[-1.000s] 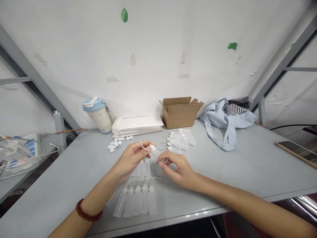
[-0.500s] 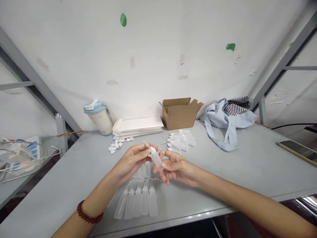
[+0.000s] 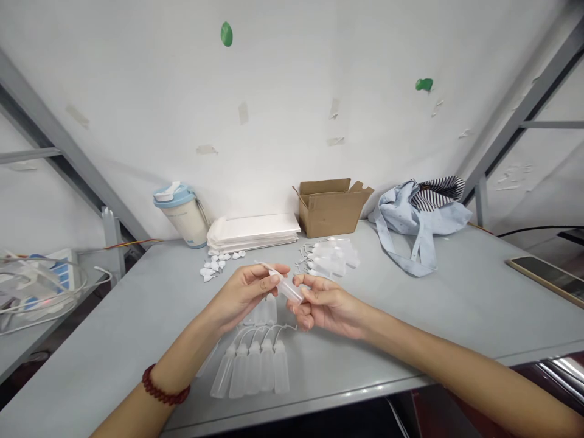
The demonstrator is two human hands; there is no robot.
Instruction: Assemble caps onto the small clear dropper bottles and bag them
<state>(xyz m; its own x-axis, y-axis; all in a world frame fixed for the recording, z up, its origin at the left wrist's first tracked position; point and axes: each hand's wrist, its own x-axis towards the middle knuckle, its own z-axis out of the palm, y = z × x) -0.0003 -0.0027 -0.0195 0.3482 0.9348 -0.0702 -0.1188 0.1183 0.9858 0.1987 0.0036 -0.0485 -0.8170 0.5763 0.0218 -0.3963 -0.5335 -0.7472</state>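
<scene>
Between my two hands is a small translucent squeeze bottle, tilted, its thin-spouted white top pointing up and left. My left hand pinches it at the cap end, and fingers hide part of the cap. The base end is gripped by my right hand, thumb against the bottle's side. Below my left hand, several similar bottles lie in a row with bent spouts, and more bottles lie just behind, partly covered by that hand. Small white caps are scattered farther back on the left.
A pile of bottles lies before an open cardboard box. Along the wall stand a tumbler, a stack of white sheets or envelopes and a blue cloth bag. A phone rests at the grey table's right edge.
The held bottle has tipped from nearly upright to more sideways, its spout swinging left. My right hand has shifted slightly up, its fingers curling in closer.
</scene>
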